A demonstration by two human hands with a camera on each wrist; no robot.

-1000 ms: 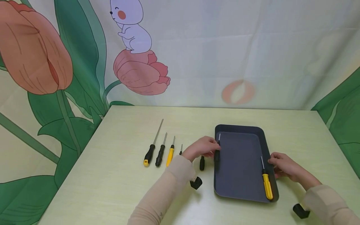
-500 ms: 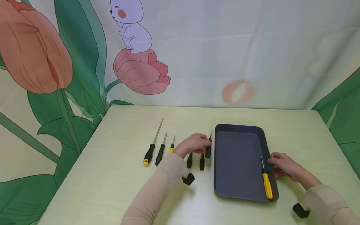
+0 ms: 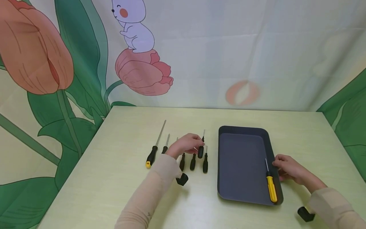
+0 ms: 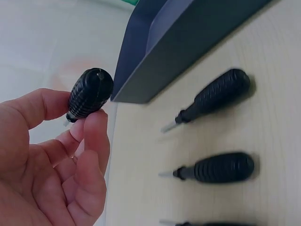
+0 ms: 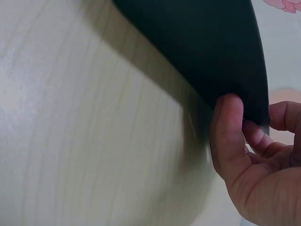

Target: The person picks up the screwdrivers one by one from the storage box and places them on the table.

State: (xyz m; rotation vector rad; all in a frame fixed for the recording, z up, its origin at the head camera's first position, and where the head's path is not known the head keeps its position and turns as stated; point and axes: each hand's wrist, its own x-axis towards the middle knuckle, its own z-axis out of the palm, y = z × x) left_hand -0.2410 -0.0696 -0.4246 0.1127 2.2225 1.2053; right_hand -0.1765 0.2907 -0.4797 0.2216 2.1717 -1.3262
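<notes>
My left hand [image 3: 186, 144] pinches a small black screwdriver [image 3: 200, 152] between thumb and fingers, left of the tray. Its ribbed handle [image 4: 91, 92] points toward the camera in the left wrist view, held over the table. Below and beside it lie several black screwdrivers in a row, including one nearest the tray [image 3: 205, 165], a middle one [image 3: 193, 163] and another [image 3: 182, 163]. With thumb and fingers, my right hand [image 3: 290, 168] grips the right wall of the dark grey tray [image 3: 246, 130]. A yellow-handled screwdriver [image 3: 272, 189] lies along the tray's right side.
Farther left on the pale wooden table [image 3: 114, 178] lie a long black-and-yellow screwdriver [image 3: 152, 156] and a black one [image 3: 165, 149], partly covered by the left arm. Behind the table hangs a printed curtain [image 3: 200, 63]. Each wrist carries a small black block [image 3: 182, 179].
My left hand has moved left with the black screwdriver, from the tray's left edge to above the row of screwdrivers. The right hand and the tray have stayed in place.
</notes>
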